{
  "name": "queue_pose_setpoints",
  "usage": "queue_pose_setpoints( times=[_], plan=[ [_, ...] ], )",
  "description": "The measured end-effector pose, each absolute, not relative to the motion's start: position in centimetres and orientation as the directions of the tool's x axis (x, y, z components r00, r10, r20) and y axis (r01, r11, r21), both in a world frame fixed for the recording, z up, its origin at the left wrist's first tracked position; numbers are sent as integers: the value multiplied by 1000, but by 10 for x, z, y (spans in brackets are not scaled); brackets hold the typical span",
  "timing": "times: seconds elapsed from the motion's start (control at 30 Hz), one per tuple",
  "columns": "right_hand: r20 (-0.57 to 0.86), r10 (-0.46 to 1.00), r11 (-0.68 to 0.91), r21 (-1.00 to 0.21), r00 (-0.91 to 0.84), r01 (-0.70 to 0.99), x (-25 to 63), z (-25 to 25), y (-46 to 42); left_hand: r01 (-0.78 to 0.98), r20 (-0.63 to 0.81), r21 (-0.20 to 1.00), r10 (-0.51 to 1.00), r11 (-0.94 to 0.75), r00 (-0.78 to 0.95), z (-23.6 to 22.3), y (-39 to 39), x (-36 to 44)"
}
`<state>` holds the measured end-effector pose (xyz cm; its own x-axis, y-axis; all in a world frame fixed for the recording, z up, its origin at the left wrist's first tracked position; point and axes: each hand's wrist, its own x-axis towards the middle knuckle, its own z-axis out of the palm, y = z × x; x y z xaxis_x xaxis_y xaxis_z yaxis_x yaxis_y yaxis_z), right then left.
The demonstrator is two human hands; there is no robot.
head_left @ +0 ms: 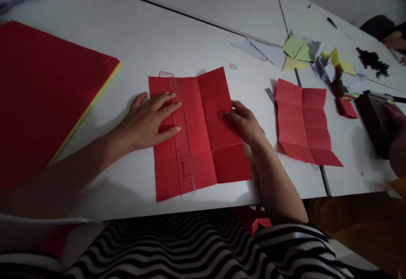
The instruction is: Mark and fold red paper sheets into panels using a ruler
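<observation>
A creased red paper sheet (209, 143) lies flat on the white table (165, 37) in front of me. A clear plastic ruler (184, 143) lies lengthwise along the sheet's left part. My left hand (147, 120) rests flat on the sheet's left edge with fingers stretched out, the fingertips pressing on the ruler. My right hand (244, 120) sits on the sheet's right edge, fingers curled and pinching the paper there.
A stack of large red sheets over a yellow one (41, 97) lies at the left. A second creased red sheet (304, 122) lies to the right. Green and yellow paper scraps (298, 52) are scattered beyond it. Another person's hand (395, 118) holds a dark object at the right edge.
</observation>
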<state>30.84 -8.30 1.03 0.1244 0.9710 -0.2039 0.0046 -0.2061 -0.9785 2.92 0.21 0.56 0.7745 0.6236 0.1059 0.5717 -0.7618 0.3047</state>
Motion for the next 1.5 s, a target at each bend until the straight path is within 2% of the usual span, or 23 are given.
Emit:
queue_pose_setpoints(
  times=[0.23,0.6,1.1,1.5],
  plan=[
    [-211,966,-222,-974,151,55,308,10,-82,577,100,294,625,-762,774,6,3,30],
    [-244,954,-247,-969,174,-5,301,9,-82,605,73,215,631,-766,772,9,1,24],
    [-264,951,-276,-960,159,56,301,13,-83,609,86,244,642,-755,762,10,1,22],
    [-271,950,-274,-962,157,2,300,15,-83,607,56,238,634,-759,771,13,1,23]
  ],
)
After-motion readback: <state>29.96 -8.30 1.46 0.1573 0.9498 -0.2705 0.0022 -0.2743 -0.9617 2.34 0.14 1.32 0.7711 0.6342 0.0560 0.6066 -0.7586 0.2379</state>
